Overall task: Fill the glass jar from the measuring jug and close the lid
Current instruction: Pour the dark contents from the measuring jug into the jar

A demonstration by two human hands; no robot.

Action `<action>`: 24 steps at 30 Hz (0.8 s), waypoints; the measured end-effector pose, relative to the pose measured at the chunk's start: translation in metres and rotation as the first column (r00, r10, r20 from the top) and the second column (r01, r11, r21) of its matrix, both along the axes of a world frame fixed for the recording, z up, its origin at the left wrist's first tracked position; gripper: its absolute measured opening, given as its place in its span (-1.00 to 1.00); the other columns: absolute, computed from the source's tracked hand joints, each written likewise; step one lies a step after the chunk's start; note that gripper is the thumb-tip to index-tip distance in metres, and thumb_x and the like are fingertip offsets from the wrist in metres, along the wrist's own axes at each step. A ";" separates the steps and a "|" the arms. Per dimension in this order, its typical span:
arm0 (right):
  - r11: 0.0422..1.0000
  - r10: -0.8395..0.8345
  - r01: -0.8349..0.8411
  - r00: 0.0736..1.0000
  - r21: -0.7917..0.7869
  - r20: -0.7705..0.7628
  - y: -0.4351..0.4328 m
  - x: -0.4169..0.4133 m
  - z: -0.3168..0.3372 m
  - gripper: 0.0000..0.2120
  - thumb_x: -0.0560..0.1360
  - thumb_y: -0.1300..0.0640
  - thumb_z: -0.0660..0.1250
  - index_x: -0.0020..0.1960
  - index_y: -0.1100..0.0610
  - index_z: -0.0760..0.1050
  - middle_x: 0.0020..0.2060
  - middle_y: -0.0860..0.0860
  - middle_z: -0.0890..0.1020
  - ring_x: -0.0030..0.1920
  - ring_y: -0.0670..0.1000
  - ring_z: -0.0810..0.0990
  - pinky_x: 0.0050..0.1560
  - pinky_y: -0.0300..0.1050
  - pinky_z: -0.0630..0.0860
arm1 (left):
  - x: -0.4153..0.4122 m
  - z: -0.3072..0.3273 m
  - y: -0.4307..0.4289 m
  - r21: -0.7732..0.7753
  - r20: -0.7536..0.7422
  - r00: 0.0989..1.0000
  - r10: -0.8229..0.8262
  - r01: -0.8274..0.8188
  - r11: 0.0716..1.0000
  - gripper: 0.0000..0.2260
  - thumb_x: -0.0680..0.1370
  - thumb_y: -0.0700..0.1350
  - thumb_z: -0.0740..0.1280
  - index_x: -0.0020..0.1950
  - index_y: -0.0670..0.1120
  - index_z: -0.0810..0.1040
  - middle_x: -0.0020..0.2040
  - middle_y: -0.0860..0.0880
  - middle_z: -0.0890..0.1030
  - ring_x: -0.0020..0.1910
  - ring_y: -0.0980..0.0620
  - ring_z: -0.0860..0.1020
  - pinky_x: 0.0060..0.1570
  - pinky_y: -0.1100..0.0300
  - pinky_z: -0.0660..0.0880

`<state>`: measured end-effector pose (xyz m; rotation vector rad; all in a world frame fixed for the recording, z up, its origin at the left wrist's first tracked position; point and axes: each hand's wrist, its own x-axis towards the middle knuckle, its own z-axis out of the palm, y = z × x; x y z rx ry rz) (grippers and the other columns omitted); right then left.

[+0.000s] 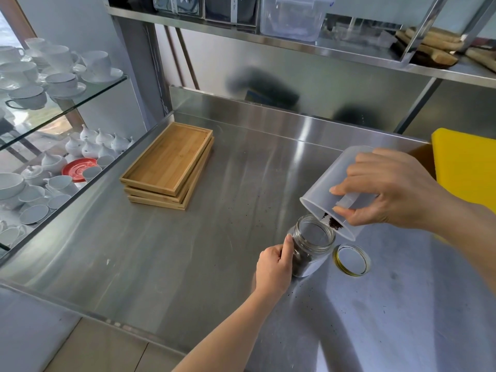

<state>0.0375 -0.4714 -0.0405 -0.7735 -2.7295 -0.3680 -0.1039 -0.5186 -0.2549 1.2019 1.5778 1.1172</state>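
Note:
A clear glass jar point(312, 244) stands open on the steel counter point(214, 251), tilted a little, with dark grounds in its lower part. My left hand point(273, 267) grips its left side. A translucent plastic measuring jug point(331, 183) is tipped over the jar's mouth, its rim just above and to the right of the opening. My right hand point(389, 189) holds the jug by its handle. A small heap of dark grounds lies at the jug's lower lip. The jar's lid point(351, 260), gold-rimmed, lies upside down on the counter just right of the jar.
A stack of three wooden trays point(169, 165) sits at the back left of the counter. A yellow board point(467, 167) leans at the right. Glass shelves of white cups point(53, 76) stand to the left. A steel shelf point(295, 41) hangs overhead. Dark specks are scattered around the jar.

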 end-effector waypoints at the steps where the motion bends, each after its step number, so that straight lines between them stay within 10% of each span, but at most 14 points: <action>1: 1.000 0.003 -0.003 1.000 0.002 0.002 0.000 0.000 0.000 -0.64 0.37 -0.11 0.24 -0.27 0.16 0.63 -0.50 0.06 0.46 -0.34 -0.01 0.23 -0.35 -0.16 0.15 | 0.000 0.000 0.000 0.001 0.003 1.000 0.001 -0.001 1.000 -0.50 0.37 0.34 0.02 -0.57 0.00 0.07 -0.60 0.06 0.09 -0.47 0.02 0.11 -0.38 0.07 0.09; 8: 1.000 0.021 -0.021 1.000 0.007 0.004 -0.001 -0.001 -0.002 -0.66 0.37 -0.10 0.25 -0.28 0.15 0.62 -0.50 0.04 0.44 -0.29 -0.11 0.08 -0.34 -0.16 0.13 | 0.001 -0.001 0.000 -0.005 0.000 1.000 0.002 -0.002 1.000 -0.50 0.37 0.35 0.01 -0.57 0.00 0.08 -0.63 0.04 0.12 -0.46 0.02 0.11 -0.37 0.09 0.10; 24: 0.994 0.059 -0.065 0.996 0.086 0.065 0.000 -0.003 -0.006 -0.70 0.36 -0.05 0.27 -0.31 0.17 0.60 -0.52 0.07 0.48 -0.45 0.12 0.41 -0.36 -0.14 0.16 | 0.001 0.001 -0.001 -0.020 0.002 1.000 0.000 0.000 1.000 -0.49 0.47 0.22 0.07 -0.58 -0.01 0.09 -0.64 0.02 0.13 -0.48 0.03 0.10 -0.37 0.08 0.10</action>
